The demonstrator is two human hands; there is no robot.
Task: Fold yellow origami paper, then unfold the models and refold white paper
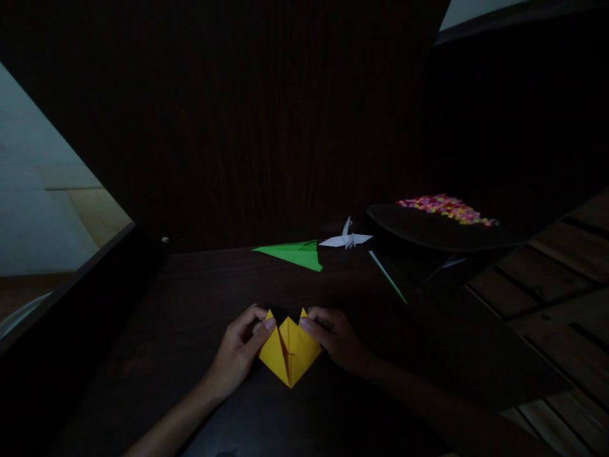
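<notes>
Yellow paper, a folded piece [290, 349] with two small peaks at its top and a point aimed at the person, lies flat on the dark wooden tabletop [190, 304], close to the near edge and roughly midway along it. The left hand [238, 352] grips the piece at its left upper edge, thumb pressed on the paper and the other fingers curled behind the left peak. The right hand [337, 339] pinches the right upper edge in the same way, thumb on top beside the right peak. Both forearms run back toward the near edge. Farther in, toward the far edge of the tabletop, a green folded paper [295, 252] shaped like a flat dart lies on the surface, and just to its right stands a white paper crane [346, 238], the two near each other but apart. A thin green strip [387, 276] lies slanted to the right of them. Beyond it, at the right side, a dark tray [428, 231] holds a heap of small bright multicoloured pieces [447, 208].
</notes>
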